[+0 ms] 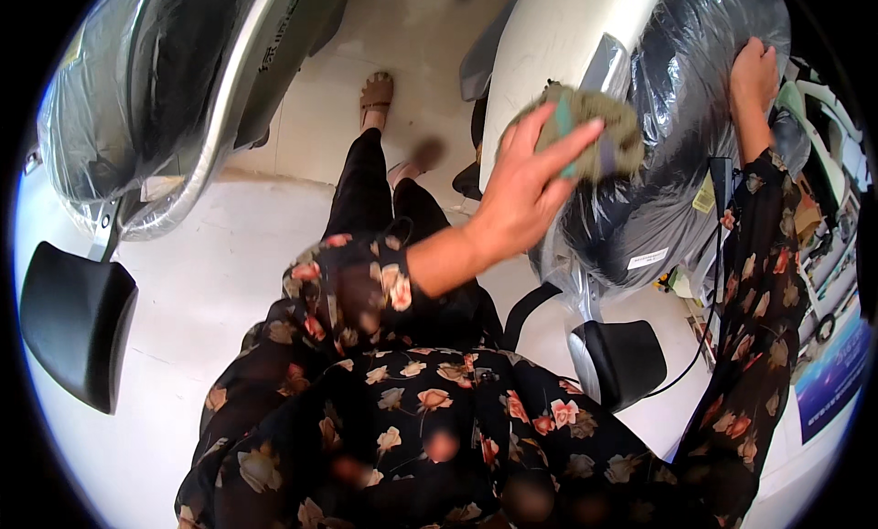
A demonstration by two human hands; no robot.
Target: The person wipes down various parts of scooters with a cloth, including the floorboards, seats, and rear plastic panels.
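An olive-green cloth (608, 127) with a teal stripe lies under the fingers of my left hand (526, 186). My left hand is closed on it and presses it to the large chair on the right, where the white side shell (549, 49) meets the black padding. The hand and cloth are slightly blurred. Clear plastic film wraps the padding (681, 90). My right hand (754, 76) rests on the far right of this wrapped padding, its fingers laid on the film. Nothing shows in it.
A second plastic-wrapped black chair (146, 81) with a pale curved rim stands at the left, a black pad (78, 323) at its near end. Another black pad (626, 360) and a dark cable (702, 346) are below the right chair. Assorted items crowd the right edge.
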